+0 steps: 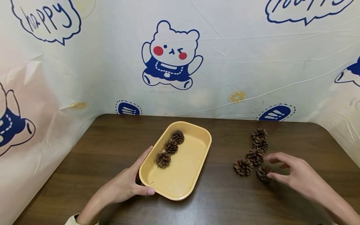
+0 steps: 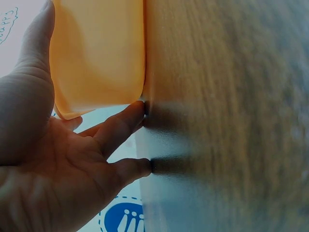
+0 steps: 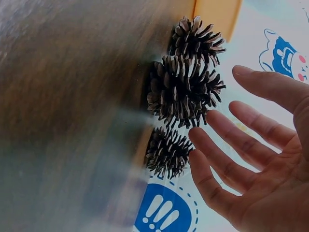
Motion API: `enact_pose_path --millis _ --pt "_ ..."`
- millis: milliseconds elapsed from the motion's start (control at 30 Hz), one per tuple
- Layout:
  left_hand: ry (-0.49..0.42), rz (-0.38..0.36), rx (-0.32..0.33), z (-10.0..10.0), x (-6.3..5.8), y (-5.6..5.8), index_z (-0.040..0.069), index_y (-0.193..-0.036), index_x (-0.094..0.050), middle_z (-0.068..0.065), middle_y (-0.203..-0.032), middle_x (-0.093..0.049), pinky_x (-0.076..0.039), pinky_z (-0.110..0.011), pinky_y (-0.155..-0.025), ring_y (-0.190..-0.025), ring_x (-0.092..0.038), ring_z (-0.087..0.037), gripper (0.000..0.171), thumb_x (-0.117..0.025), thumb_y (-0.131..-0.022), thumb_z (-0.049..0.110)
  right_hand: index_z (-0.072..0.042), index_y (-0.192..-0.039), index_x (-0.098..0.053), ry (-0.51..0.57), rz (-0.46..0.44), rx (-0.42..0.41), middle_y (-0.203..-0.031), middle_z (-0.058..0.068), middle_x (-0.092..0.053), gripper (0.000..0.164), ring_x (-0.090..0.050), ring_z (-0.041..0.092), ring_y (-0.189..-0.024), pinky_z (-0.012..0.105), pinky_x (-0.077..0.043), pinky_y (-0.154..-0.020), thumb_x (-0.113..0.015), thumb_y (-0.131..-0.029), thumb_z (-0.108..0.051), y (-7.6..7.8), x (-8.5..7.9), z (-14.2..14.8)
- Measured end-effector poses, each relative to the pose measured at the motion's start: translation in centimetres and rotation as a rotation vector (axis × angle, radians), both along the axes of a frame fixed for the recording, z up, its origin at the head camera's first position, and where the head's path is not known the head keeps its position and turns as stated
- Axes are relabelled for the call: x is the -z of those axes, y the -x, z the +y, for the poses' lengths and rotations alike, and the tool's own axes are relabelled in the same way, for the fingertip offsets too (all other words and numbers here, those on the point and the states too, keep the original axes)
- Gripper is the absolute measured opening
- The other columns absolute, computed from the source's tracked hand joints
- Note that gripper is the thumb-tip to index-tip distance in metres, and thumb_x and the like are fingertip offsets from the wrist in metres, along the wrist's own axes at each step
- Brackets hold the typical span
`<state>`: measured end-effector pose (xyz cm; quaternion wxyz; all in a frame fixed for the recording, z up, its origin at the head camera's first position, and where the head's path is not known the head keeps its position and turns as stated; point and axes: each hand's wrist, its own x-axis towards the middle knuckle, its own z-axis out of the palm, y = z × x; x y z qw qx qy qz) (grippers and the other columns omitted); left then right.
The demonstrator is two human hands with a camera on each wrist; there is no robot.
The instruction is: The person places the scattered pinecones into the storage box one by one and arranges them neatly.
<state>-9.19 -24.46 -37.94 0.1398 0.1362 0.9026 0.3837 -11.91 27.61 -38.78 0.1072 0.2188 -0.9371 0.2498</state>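
Observation:
A yellow tray (image 1: 194, 150) stands at an angle on the table with three pine cones (image 1: 171, 146) along its left side. My left hand (image 1: 127, 184) grips its near left corner, thumb at the near wall and fingers along the left wall, as the left wrist view also shows. To the right, several more pine cones (image 1: 255, 156) form a bent row. My right hand (image 1: 295, 173) hovers at the nearest pine cone (image 1: 263, 174), thumb and fingers spread around it. In the right wrist view, the fingers (image 3: 212, 169) are loosely bent beside the pine cones (image 3: 183, 92).
The dark wooden table (image 1: 222, 203) has rounded far corners. A printed cloth (image 1: 230, 62) with cartoon bears hangs behind it and at both sides. Bare tabletop lies between the tray and the row of pine cones.

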Motion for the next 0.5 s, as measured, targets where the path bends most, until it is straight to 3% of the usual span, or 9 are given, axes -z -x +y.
enact_pose_path --millis 500 --pt "-0.002 0.003 0.003 0.03 -0.01 -0.02 0.040 -0.169 -0.004 -0.017 -0.168 -0.037 -0.039 -0.064 -0.110 -0.135 -0.053 -0.035 0.128 -0.090 -0.076 0.051 -0.020 -0.114 -0.074 0.007 -0.065 -0.016 -0.113 0.003 -0.076 0.045 -0.061 -0.009 -0.101 0.025 -0.057 -0.075 -0.093 -0.074 -0.010 0.03 0.57 0.49"
